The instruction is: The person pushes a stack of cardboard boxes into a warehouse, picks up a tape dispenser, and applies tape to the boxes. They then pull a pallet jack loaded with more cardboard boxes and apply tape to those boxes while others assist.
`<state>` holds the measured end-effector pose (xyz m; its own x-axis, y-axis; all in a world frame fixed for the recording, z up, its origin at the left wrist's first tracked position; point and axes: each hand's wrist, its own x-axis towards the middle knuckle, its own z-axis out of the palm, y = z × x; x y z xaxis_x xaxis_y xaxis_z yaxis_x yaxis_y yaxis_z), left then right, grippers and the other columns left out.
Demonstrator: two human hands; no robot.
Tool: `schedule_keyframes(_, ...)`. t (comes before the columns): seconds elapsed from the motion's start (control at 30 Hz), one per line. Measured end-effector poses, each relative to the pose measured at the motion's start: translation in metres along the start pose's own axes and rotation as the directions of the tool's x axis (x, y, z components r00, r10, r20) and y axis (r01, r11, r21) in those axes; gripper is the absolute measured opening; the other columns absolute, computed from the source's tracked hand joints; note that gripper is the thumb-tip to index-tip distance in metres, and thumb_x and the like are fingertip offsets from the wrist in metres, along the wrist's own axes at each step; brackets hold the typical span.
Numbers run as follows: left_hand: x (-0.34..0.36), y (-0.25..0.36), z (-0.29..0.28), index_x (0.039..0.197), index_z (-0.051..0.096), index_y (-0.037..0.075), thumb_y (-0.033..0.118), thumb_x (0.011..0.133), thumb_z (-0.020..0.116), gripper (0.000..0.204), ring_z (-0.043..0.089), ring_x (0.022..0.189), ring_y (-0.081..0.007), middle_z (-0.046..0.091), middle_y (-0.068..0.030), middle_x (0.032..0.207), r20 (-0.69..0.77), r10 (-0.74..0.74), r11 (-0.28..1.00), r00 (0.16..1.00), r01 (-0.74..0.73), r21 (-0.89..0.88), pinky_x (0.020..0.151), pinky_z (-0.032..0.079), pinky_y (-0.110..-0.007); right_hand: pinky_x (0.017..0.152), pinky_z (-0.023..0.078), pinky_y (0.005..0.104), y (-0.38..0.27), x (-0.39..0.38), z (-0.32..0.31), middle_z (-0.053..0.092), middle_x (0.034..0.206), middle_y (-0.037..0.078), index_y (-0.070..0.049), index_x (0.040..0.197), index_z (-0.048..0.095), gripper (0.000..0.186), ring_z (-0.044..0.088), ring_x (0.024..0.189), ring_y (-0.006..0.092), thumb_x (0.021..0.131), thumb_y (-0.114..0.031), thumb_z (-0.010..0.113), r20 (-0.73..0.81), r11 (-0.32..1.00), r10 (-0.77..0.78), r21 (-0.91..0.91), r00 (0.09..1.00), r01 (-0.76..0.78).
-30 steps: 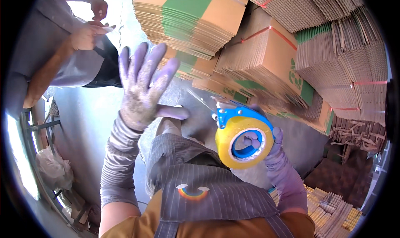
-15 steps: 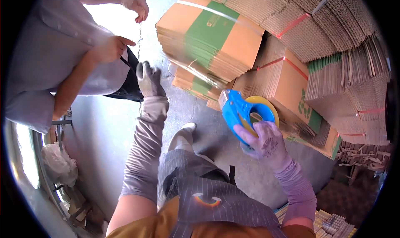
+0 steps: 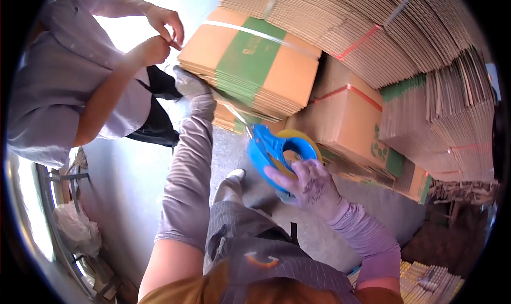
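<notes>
My right hand, in a pale glove, is closed around the handle of a blue tape dispenser with a yellowish tape roll. From its head a shiny narrow strip, seemingly clear tape, runs up along the stack's near side toward my left hand. My left hand, gloved grey, is at the near left corner of a strapped stack of flat cardboard boxes, brown with a green band. Its fingers are blurred, and their grip cannot be made out.
A person in a light shirt stands at the left, hands together beside the stack. More strapped cardboard bundles fill the right and back. A metal rack with a white plastic bag stands at lower left.
My left hand has moved up to the stack's corner, its fingers no longer spread. The dispenser in my right hand has shifted left. The other person's hands have come together.
</notes>
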<state>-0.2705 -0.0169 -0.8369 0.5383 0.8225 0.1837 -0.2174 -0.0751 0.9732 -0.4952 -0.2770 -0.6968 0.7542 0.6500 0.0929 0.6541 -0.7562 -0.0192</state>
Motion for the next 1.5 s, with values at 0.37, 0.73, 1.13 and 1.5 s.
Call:
schedule_keyframes(0.37, 0.005, 0.04, -0.029, 0.113, 0.056, -0.004, 0.03, 0.095, 0.045, 0.039, 0.059, 0.096, -0.0274, 0.062, -0.0156, 0.103, -0.14, -0.24, 0.954, 0.961, 0.26, 0.15, 0.078, 0.052, -0.039, 0.073, 0.047, 0.0399, 0.088, -0.271, -0.067, 0.043, 0.095, 0.008, -0.034, 0.129, 0.049, 0.064, 0.054, 0.079, 0.0245, 0.069, -0.03, 0.072, 0.071, 0.933, 0.273, -0.261, 0.959, -0.247)
schedule_keyframes(0.73, -0.394, 0.101, 0.068, 0.143, -0.003, -0.009, 0.063, 0.093, 0.021, 0.091, 0.0, 0.141, -0.0405, -0.003, -0.0315, 0.149, 0.176, 0.286, 0.923, 0.942, -0.32, 0.212, 0.116, 0.003, -0.046, 0.073, 0.045, 0.0402, 0.079, -0.325, -0.03, 0.045, 0.093, 0.009, -0.033, 0.139, 0.035, 0.076, 0.052, 0.084, 0.0261, 0.072, -0.034, 0.07, -0.079, 0.852, 0.127, -0.502, 0.989, -0.149)
schedule_keyframes(1.13, -0.384, 0.091, 0.059, 0.145, 0.012, -0.001, 0.043, 0.1, 0.029, 0.065, 0.014, 0.14, -0.036, 0.008, -0.0256, 0.151, 0.149, 0.16, 0.978, 0.976, -0.178, 0.113, 0.113, 0.022, -0.045, 0.077, 0.046, 0.0372, 0.329, -0.619, -0.075, 0.044, 0.099, 0.009, -0.038, 0.135, 0.04, 0.071, 0.052, 0.083, 0.0223, 0.071, -0.038, 0.069, 0.054, 0.913, 0.173, -0.382, 0.983, -0.14)
schedule_keyframes(1.5, -0.729, 0.132, 0.09, 0.14, 0.022, -0.001, 0.048, 0.098, 0.035, 0.066, 0.039, 0.122, -0.0275, 0.033, -0.0199, 0.138, 0.275, -0.064, 0.988, 0.959, 0.021, 0.156, 0.103, 0.032, -0.039, 0.06, 0.041, 0.0306, 0.523, -0.536, -0.037, 0.049, 0.078, 0.004, -0.043, 0.137, 0.033, 0.059, 0.051, 0.066, 0.0173, 0.086, -0.014, 0.04, -0.089, 0.721, -0.679, -0.264, 0.729, 0.64)
